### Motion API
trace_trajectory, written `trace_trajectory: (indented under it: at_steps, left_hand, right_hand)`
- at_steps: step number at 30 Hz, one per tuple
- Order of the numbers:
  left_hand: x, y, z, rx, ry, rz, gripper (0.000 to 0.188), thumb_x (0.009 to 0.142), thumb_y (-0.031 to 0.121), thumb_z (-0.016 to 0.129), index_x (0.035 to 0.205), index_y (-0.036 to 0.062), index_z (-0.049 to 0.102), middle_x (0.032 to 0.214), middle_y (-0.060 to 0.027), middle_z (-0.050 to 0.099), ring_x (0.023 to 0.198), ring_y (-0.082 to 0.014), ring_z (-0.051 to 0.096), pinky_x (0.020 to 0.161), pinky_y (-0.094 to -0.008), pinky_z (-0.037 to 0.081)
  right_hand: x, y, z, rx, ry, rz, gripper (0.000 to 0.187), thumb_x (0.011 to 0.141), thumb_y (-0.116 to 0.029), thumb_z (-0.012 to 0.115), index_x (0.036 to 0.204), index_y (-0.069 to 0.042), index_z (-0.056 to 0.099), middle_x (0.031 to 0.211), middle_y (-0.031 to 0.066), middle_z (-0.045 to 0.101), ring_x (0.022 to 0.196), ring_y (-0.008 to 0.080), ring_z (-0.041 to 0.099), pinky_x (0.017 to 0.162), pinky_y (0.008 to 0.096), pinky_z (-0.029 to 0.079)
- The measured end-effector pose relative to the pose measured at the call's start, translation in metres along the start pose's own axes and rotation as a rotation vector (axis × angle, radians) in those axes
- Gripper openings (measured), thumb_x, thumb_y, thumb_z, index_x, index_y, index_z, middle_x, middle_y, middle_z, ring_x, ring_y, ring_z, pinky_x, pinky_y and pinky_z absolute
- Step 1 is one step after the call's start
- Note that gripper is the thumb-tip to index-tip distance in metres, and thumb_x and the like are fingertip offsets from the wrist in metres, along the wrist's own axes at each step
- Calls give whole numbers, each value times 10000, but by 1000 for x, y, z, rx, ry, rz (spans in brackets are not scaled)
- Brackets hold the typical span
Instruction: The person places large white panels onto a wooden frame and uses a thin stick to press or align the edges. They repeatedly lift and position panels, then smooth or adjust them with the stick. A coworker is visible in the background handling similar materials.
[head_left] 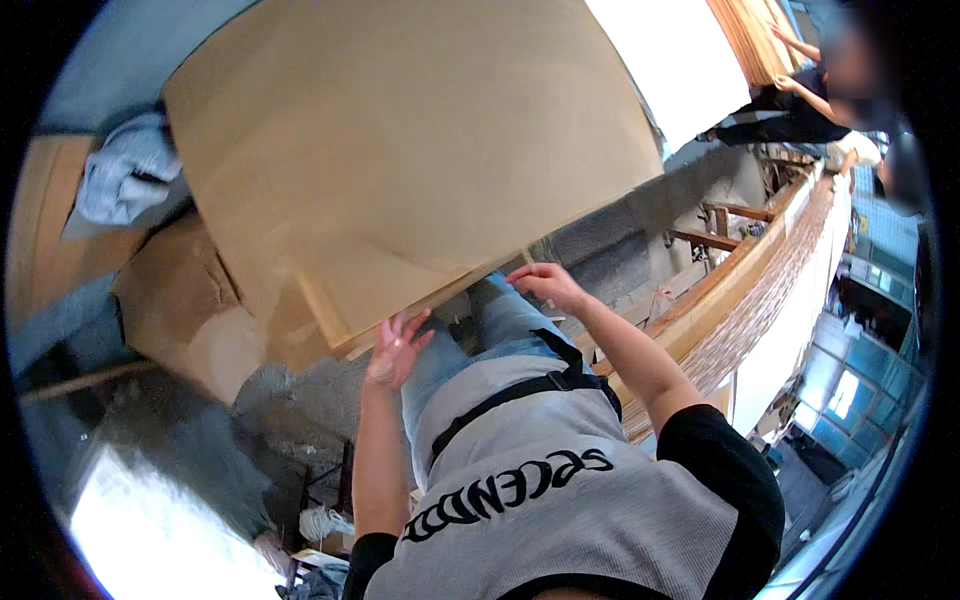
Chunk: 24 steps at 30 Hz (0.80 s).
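A large flat brown sheet (420, 130), like cardboard or fibreboard, lies in front of me at about waist height. A pale wood strip (318, 305) shows at its near left corner. My left hand (398, 352) is at the near edge of the sheet, palm up with the fingers spread; it grips nothing that I can see. Further right, my right hand (550, 287) hovers just off the same edge, above my leg. Its fingers are loosely bent and apart, with nothing visible between them.
Long stacked wood strips (740, 270) run along the right side. Beyond the sheet is a bright white panel (680, 70); at far right a person (805, 100) handles upright wood strips (750, 40). Grey cloth (130, 170) and brown card (175, 280) lie on the left.
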<state>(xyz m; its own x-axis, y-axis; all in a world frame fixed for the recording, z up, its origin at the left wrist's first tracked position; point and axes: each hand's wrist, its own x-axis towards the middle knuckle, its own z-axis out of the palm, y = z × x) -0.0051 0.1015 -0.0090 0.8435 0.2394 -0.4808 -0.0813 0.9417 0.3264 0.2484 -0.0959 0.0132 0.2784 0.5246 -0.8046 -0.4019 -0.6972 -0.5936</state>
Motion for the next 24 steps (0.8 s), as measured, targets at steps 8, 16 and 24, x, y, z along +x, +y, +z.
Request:
trace_trajectory:
  at_steps: [8,16,24]
  left_hand:
    - [114,-64,46,-115,766,4,257,837,302,554,923,64,505,717,-41,540,549,-141,486,475,-271,395]
    - [65,-27,47,129,742,113,238,866,301,506,992,100,481,673,-43,520,411,-125,409,371,-230,348]
    - [22,-99,45,661,1159,254,361,904,367,399,1077,59,472,718,-63,539,449,-120,481,365,-234,394]
  right_hand:
    - [36,11,-36,383,-189,86,255,840,-326,546,863,-74,579,615,-32,453,484,36,338,429,187,247]
    - [32,2,-158,591,37,131,279,843,-366,520,781,-94,534,523,-3,461,385,63,321,368,200,216]
    - [16,31,-119,-755,412,-282,205,795,-113,540,976,-20,563,822,151,592,686,278,585,584,368,451]
